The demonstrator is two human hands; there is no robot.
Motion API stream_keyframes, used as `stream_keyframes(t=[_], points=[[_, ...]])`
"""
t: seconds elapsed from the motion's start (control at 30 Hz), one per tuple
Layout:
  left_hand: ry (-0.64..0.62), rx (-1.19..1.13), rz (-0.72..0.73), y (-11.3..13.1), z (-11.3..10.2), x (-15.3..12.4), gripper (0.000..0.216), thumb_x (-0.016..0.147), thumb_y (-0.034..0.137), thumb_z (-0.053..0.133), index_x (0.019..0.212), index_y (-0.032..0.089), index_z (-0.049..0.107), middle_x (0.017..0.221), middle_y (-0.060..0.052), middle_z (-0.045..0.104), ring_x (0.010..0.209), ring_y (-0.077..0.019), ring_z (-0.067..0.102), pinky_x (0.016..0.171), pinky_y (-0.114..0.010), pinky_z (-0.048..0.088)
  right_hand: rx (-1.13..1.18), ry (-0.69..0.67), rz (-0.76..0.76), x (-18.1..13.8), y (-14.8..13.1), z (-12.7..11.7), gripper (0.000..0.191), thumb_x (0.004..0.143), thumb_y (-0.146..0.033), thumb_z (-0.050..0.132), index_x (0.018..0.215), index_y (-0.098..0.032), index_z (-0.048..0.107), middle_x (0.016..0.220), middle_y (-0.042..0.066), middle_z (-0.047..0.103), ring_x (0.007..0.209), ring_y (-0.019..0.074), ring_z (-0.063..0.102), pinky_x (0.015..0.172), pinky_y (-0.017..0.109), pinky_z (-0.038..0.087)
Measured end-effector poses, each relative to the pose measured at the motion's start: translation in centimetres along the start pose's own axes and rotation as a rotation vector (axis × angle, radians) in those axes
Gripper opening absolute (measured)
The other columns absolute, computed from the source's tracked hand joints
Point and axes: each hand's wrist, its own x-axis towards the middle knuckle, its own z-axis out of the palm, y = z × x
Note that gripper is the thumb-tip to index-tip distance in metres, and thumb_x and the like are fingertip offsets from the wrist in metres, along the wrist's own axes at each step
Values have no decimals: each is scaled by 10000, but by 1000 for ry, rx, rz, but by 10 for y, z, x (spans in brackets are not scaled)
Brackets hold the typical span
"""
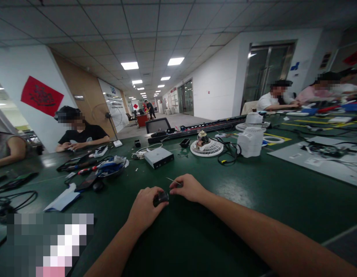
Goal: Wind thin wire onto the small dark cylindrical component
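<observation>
My left hand (pixel 147 206) is closed around a small black rounded object (pixel 162 198), gripped between thumb and fingers just above the green tabletop. Its exact kind does not show. Close beside it, my right hand (pixel 187 187) pinches a thin, pointed metal tool (pixel 173 180), whose tip sticks out up and to the left. Whether it is tweezers or a slim driver I cannot make out. The fingertips of both hands nearly meet at the black object. Beyond them lies a silver box-shaped drive (pixel 158 157) with a dark front.
A white fan grille with a motor (pixel 206 144) and a white plastic housing (pixel 250 141) stand ahead. To the left are a black mouse (pixel 98 186), folded paper (pixel 62 198) and a pile of tools and cables (pixel 109 166). A grey board (pixel 319 159) lies right. People sit across the table.
</observation>
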Motion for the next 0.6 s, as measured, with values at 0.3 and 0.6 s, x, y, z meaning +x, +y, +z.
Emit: stream_keyframes(t=[0.3, 0.6], points=[[56, -56, 149, -1, 0, -3, 274, 826, 377, 665, 1060, 234, 646, 972, -42, 679, 922, -232, 587, 812, -358, 450, 179, 70, -211, -4, -6, 7, 130, 674, -244, 802, 787, -200, 757, 788, -6, 627, 684, 116, 529, 603, 230, 391], [68, -27, 352, -2, -3, -4, 259, 810, 264, 700, 1060, 220, 652, 978, -45, 695, 938, -218, 606, 880, -373, 456, 446, -96, 67, -5, -5, 10, 265, 574, -256, 837, 732, -134, 663, 646, -38, 608, 605, 102, 530, 555, 220, 392]])
